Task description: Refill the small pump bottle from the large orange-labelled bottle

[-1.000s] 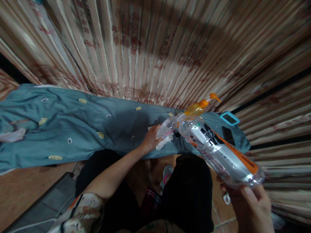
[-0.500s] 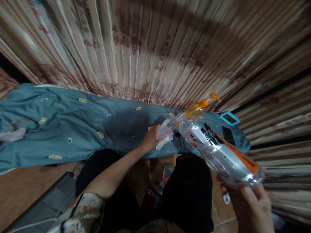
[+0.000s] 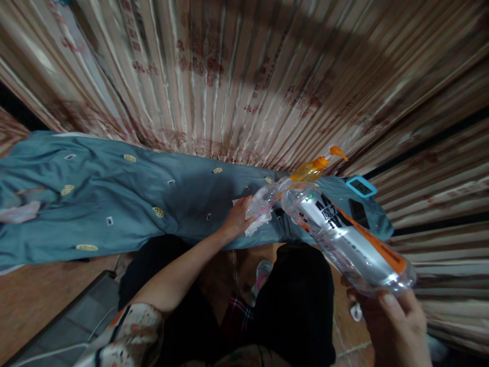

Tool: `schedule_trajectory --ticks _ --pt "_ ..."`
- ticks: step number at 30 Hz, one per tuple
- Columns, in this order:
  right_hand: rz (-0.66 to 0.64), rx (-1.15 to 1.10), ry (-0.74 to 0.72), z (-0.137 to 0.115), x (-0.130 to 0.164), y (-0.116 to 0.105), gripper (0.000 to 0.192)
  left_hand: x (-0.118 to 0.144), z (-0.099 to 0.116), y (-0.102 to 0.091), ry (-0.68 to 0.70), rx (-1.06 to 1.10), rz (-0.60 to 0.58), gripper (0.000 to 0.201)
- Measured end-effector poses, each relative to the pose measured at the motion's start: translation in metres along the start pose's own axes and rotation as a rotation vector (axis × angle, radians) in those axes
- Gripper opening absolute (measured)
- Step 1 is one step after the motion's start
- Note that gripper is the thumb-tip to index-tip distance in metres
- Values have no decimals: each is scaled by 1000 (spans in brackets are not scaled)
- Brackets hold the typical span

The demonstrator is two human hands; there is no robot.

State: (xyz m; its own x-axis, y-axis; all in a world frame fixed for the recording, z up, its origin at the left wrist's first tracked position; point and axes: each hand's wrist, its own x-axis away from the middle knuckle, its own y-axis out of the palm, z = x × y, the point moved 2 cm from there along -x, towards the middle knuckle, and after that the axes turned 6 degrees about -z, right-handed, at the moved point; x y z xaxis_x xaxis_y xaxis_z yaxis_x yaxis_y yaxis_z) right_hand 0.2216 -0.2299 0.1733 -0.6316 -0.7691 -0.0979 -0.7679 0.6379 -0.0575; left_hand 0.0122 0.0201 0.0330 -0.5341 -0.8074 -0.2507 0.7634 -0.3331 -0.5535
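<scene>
My right hand (image 3: 397,326) grips the base end of a clear plastic drink bottle (image 3: 355,250) with a silver and orange label. The bottle lies tilted, its neck end lower and pointing up-left in view. My left hand (image 3: 237,218) is closed around a smaller clear plastic bottle-like piece (image 3: 263,199), whose narrow end meets the neck of the labelled bottle. Whether the two necks touch or only overlap in view, I cannot tell. White lacy material (image 3: 259,224) shows beneath the left hand's piece. Just behind stands a pump bottle (image 3: 307,172) of orange-yellow liquid with an orange pump head.
A blue-green patterned cloth (image 3: 130,204) covers the long surface before me. Toward its right end are a blue-framed digital clock (image 3: 361,186) and a dark phone-like slab (image 3: 359,214). Pinkish crumpled material (image 3: 23,213) lies far left. A pleated curtain (image 3: 237,92) hangs behind.
</scene>
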Motion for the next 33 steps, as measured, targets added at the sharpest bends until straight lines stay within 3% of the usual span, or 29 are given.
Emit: schedule_trajectory --ticks 9,17,22,33 --pt "-2 7 1 8 -7 -11 60 -1 0 0 -5 -10 -6 67" --pt "-17 15 1 -2 2 5 55 -1 -5 4 2 -19 8 70" --pt "26 -21 -36 -1 -2 3 45 -1 -5 3 23 -6 3 68" --pt "13 9 -31 -2 -2 4 58 0 0 0 -22 -9 -15 67"
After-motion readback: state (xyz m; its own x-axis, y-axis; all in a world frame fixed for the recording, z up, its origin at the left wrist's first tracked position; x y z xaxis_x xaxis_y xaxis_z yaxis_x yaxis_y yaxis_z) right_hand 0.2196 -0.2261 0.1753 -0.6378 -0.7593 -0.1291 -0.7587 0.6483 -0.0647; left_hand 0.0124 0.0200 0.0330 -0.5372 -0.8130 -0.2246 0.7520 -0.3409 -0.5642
